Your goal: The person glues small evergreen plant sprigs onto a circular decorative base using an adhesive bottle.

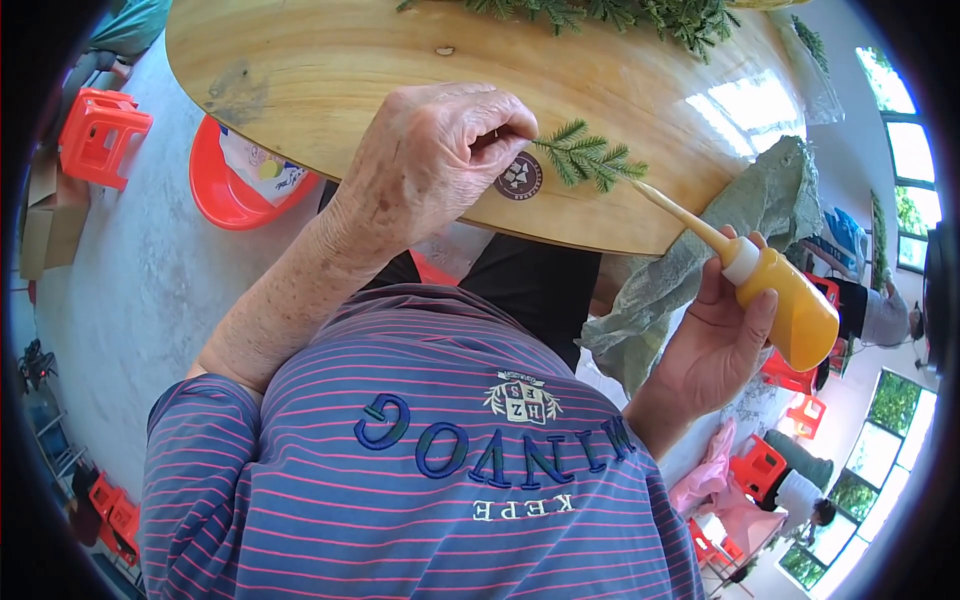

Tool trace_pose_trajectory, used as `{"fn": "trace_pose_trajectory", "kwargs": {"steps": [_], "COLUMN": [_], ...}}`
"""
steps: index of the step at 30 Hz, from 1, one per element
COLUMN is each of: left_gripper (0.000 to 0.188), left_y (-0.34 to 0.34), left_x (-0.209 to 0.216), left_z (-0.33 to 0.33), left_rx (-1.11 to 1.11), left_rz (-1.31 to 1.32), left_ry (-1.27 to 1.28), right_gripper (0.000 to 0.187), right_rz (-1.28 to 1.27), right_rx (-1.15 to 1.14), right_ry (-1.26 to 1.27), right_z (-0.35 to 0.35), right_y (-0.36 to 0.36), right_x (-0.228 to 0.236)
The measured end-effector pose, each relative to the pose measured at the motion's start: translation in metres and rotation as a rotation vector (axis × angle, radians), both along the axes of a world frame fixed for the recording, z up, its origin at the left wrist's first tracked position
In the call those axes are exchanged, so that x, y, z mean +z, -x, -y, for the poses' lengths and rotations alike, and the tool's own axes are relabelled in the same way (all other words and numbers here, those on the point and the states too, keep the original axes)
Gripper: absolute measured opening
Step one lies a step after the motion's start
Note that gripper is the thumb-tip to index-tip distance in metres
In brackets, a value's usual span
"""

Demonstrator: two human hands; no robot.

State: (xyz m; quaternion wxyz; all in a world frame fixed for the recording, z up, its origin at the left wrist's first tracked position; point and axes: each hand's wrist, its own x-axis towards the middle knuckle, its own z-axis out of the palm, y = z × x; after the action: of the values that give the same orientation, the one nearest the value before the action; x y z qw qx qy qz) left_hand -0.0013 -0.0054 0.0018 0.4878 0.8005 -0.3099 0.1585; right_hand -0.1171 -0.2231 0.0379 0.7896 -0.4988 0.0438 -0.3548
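Pinched between the thumb and fingers of my left hand (440,150) is the stem end of a small green artificial pine sprig (592,157). The sprig points right above the wooden table. My right hand (715,335) is wrapped round a squeeze bottle (790,308) of yellow-orange stuff, tilted with its long nozzle up and to the left. The nozzle's tip is at the sprig's outer end; whether they touch I cannot tell. Under the sprig's stem, a round dark sticker (519,177) shows on the tabletop.
The wooden table (350,60) has a curved near edge. More pine sprigs (640,14) are heaped at its far side. A crumpled grey-green cloth (765,200) hangs over the right edge. A red basin (225,185) and a red stool (102,137) stand at left. People sit far right.
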Motion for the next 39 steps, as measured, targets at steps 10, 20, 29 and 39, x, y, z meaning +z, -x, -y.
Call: {"fn": "trace_pose_trajectory", "kwargs": {"steps": [10, 20, 29, 39], "left_gripper": [0.008, 0.009, 0.008, 0.008], "left_y": [0.003, 0.001, 0.002, 0.013], "left_x": [-0.008, 0.004, 0.005, 0.023], "left_z": [0.003, 0.01, 0.011, 0.016], "left_rx": [0.01, 0.002, 0.007, -0.007], "left_rz": [0.018, 0.051, 0.029, 0.039], "left_ry": [-0.02, -0.009, -0.004, -0.01], "right_gripper": [0.037, 0.041, 0.042, 0.04], "right_rz": [0.012, 0.008, 0.01, 0.067], "right_rx": [-0.019, 0.009, 0.004, 0.086], "right_ry": [-0.011, 0.023, 0.032, -0.216], "right_z": [0.005, 0.016, 0.017, 0.04], "right_y": [0.005, 0.009, 0.012, 0.027], "right_x": [-0.01, 0.002, 0.003, 0.021]}}
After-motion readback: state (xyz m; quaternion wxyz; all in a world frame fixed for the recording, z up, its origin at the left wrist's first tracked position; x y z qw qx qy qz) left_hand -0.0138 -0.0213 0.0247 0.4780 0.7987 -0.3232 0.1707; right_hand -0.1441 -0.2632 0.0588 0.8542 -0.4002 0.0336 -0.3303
